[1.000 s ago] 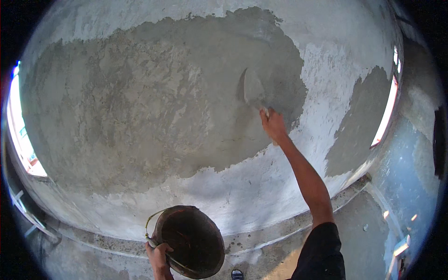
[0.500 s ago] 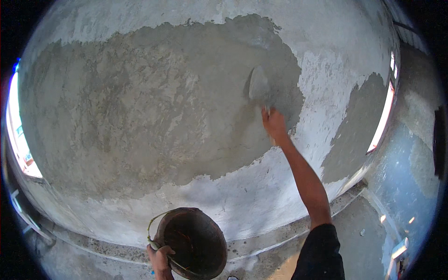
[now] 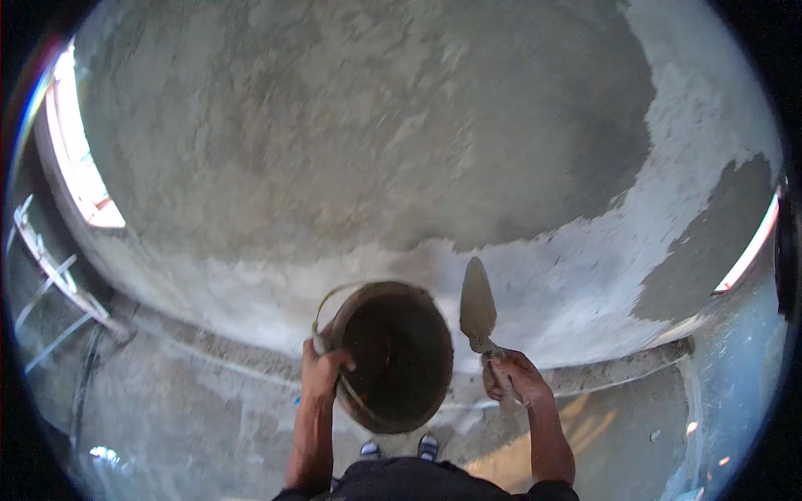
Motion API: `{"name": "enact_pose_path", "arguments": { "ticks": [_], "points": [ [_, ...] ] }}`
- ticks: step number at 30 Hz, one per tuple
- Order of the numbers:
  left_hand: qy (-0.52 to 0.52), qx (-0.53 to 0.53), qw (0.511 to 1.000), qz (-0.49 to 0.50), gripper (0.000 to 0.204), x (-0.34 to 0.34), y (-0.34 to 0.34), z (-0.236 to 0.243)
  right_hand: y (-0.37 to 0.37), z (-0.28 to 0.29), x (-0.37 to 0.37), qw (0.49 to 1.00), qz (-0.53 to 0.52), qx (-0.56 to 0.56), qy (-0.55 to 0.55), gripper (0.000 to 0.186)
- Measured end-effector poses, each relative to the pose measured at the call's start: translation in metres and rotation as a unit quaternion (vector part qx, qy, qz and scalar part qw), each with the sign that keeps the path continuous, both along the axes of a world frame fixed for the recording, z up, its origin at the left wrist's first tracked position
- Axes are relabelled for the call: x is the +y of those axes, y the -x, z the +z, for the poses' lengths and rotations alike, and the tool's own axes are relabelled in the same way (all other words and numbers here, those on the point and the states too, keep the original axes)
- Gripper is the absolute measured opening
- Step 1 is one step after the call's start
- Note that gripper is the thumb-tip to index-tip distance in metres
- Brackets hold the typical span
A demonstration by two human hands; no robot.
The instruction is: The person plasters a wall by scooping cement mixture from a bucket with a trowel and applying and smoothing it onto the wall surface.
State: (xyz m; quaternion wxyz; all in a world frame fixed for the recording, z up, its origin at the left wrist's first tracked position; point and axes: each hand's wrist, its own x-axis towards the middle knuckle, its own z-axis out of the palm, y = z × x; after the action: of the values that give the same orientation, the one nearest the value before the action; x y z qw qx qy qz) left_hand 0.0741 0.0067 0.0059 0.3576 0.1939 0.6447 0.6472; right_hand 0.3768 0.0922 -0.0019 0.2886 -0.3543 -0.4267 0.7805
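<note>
My left hand [image 3: 324, 371] is closed on the rim and wire handle of a dark, worn bucket [image 3: 441, 334]. The bucket tilts so that its mouth faces me, and its shadowed inside shows too little to tell what lies in it. Just right of the bucket, my right hand [image 3: 516, 380] is wrapped around the handle of a pointed trowel [image 3: 478, 305]. The trowel's blade points up toward the wall, apart from it, and is coated grey. Beyond both hands rises the wall with a broad patch of grey plaster [image 3: 376, 150].
Whitish bare wall [image 3: 576, 275] borders the plaster patch. A bright opening [image 3: 88, 167] is at the left, with a pale ladder-like frame [image 3: 63, 271] below it. A low ledge [image 3: 225, 351] runs along the wall's foot. My feet [image 3: 428, 447] stand on the concrete floor.
My right hand has brought the trowel off the plaster, down beside the bucket. The view has tipped downward, and the bucket now shows higher and further right, still in my left hand.
</note>
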Motion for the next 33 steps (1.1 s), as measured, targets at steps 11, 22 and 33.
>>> {"name": "enact_pose_path", "arguments": {
  "ticks": [11, 22, 33],
  "points": [
    [-0.006, 0.023, 0.997, -0.078, 0.059, -0.006, 0.041, 0.006, 0.070, -0.033, -0.050, 0.970, 0.108, -0.054, 0.213, 0.018],
    [-0.081, 0.088, 0.982, -0.144, 0.048, -0.002, 0.055, 0.000, 0.124, -0.099, -0.053, 0.988, 0.095, -0.102, 0.064, 0.047],
    [-0.093, 0.050, 0.978, -0.182, 0.062, 0.007, 0.037, 0.008, 0.136, -0.115, -0.046, 0.994, 0.060, -0.081, 0.029, 0.037]
  ]
}}
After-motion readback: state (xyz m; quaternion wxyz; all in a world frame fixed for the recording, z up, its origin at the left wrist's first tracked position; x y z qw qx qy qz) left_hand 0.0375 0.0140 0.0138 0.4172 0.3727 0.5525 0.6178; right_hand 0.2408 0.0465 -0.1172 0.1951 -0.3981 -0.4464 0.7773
